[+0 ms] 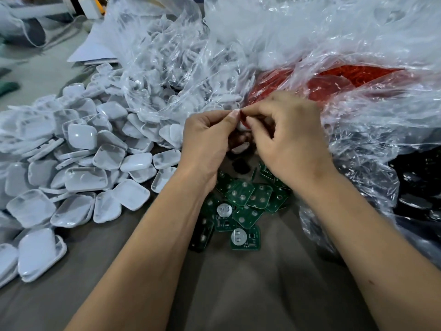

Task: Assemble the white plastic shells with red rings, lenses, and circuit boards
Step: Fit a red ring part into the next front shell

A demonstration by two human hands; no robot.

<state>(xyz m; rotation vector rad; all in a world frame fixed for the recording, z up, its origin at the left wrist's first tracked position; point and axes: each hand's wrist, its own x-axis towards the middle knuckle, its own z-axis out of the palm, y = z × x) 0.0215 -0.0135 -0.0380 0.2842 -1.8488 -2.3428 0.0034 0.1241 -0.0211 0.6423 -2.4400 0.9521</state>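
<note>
My left hand [207,137] and my right hand [288,132] meet at mid-frame, fingers curled. Between them they pinch a small white shell [241,126] and a red ring [243,115]; most of both is hidden by my fingers. Below my hands lies a heap of green circuit boards [243,206], some with round silver battery clips. A big pile of white plastic shells [78,163] spreads across the left of the table. A clear bag of red rings [334,84] lies just behind my right hand.
A clear bag of more white shells [167,75] stands behind the pile. Crumpled clear plastic [358,39] fills the back right, with dark parts in a bag [420,187] at the right edge. Grey table surface [250,283] shows between my forearms.
</note>
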